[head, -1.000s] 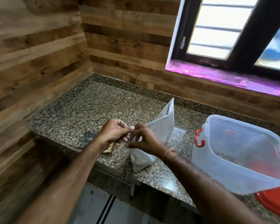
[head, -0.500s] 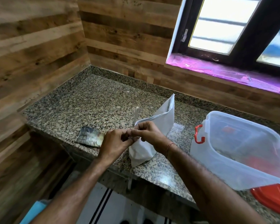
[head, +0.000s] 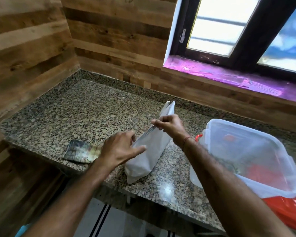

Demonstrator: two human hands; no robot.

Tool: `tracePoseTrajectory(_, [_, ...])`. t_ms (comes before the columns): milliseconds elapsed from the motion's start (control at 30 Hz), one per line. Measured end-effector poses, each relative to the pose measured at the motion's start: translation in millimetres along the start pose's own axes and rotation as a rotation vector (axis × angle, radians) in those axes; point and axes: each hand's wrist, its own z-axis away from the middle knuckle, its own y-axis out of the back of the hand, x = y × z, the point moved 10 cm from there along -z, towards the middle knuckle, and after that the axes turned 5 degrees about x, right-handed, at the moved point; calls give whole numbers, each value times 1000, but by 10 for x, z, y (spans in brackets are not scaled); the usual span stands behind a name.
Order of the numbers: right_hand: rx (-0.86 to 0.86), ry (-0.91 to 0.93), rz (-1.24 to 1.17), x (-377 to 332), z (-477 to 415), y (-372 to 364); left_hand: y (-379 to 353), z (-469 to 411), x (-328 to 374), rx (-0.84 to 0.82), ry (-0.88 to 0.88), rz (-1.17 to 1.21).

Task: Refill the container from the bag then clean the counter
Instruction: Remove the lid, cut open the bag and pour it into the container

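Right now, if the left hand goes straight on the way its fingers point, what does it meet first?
The left hand points right, toward the white bag. Its fingers already look to be at the bag's side, so the bag comes first, though depth is unclear. The right hand pinches the bag's top edge.

This looks like a kitchen in a home. A speckled stone counter (head: 85, 115) fits into a corner, with wood-plank walls (head: 29, 53) going up behind it. A dark-framed window (head: 236, 31) sits above a shiny purple sill (head: 225, 74). On the counter stands a see-through plastic food box (head: 246, 156) — the sort people keep food in.
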Motion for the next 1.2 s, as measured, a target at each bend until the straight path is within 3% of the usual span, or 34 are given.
tracePoseTrajectory(100, [-29, 31, -20, 1, -62, -42, -20, -400, 338, 46, -7, -114])
tracePoseTrajectory(300, [229, -3, -58, 178, -425, 611, -206, -435, 348, -2, -36, 30])
tracePoseTrajectory(500, [61, -27, -11, 217, -718, 577, -345, -782, 507, -29, 2, 72])
tracePoseTrajectory(667, [300, -88, -61, 309, -1147, 1154, -403, -723, 455, 12, -63, 194])
tracePoseTrajectory(800, [324, -126, -10, 408, -1400, 1230, -482, -809, 432, -12, -40, 191])
tracePoseTrajectory(933, [402, -238, -125, 697, -1368, 1083, -517, -893, 416, -27, 27, 127])
tracePoseTrajectory(1100, [138, -435, -339, 827, -701, 362, -693, -818, 354, -126, 106, 339])
tracePoseTrajectory(1200, [107, -514, -360, 942, -403, 189, -773, -753, 312, -218, 155, 547])
